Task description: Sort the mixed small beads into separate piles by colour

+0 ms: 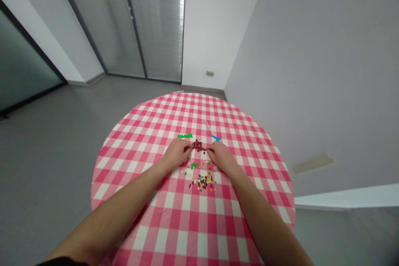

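Observation:
My left hand point(177, 153) rests at the left side of a small heap of dark brown pieces point(197, 145), its fingers curled and pressed together. From the right, my right hand point(221, 156) reaches the same heap with thumb and fingers pinched at its edge. Whatever either hand pinches is too small to make out. Just beyond my left hand lies a strip of green pieces point(185, 136). A few blue pieces point(216, 138) lie beyond my right hand. Nearer to me are scattered green pieces point(194, 165) and a mixed heap of tiny coloured pieces point(203, 182).
Everything lies on a round table with a pink-and-white checked cloth point(193, 224). Past its far edge are glass panels with blinds point(158, 25) and a white wall point(215, 20). Another wall point(314, 70) runs along the right, and grey floor point(62, 145) shows at left.

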`<state>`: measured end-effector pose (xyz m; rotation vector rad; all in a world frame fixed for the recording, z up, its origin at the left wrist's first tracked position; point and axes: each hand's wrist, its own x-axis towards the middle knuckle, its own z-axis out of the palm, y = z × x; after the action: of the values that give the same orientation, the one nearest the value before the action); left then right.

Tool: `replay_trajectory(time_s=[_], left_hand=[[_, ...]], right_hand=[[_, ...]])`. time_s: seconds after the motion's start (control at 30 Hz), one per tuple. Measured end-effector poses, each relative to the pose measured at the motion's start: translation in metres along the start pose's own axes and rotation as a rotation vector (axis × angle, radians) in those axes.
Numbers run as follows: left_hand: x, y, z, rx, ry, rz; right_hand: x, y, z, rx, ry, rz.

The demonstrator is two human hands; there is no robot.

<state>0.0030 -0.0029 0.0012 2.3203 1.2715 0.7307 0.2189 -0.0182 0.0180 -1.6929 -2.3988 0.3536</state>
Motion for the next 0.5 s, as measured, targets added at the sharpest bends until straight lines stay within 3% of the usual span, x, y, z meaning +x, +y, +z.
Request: replay_trajectory(time_s=[0.2, 0.37, 0.5], left_hand=[[0.0, 0.0, 0.0, -0.019, 0.016, 0.022], [0.0, -0.003, 0.002, -0.017, 0.024, 0.031], [0.0, -0.004, 0.002, -0.014, 0.035, 0.028]], right_hand=[[-0.007, 0.01, -0.011, 0.122, 0.01, -0.031], [-0.021, 0.017, -0.03, 0.279, -0.257, -0.065], [-0.026, 0.008, -0.032, 0.232, -0.358, -0.077]])
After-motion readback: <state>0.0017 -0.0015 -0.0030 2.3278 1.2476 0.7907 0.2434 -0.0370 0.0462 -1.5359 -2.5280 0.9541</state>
